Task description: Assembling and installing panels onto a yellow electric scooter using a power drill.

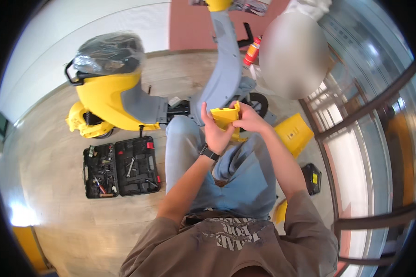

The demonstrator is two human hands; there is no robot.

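Note:
A small yellow plastic part (224, 116) is held above my lap. My left hand (216, 132) grips it from the left, with the index finger raised beside it and a watch on the wrist. My right hand (249, 119) closes around its right end. Just beyond my knees stands a yellow and grey scooter (106, 99), its seat wrapped in clear plastic and its grey front column (222, 69) rising behind the held part.
An open black tool case (136, 177) with wrenches lies at left. To my right lie a larger yellow panel (295, 131), a black part (312, 179) and a yellow piece (280, 212). A red extinguisher (252, 51) stands at back. Glass panels with dark railings (365, 221) run along the right.

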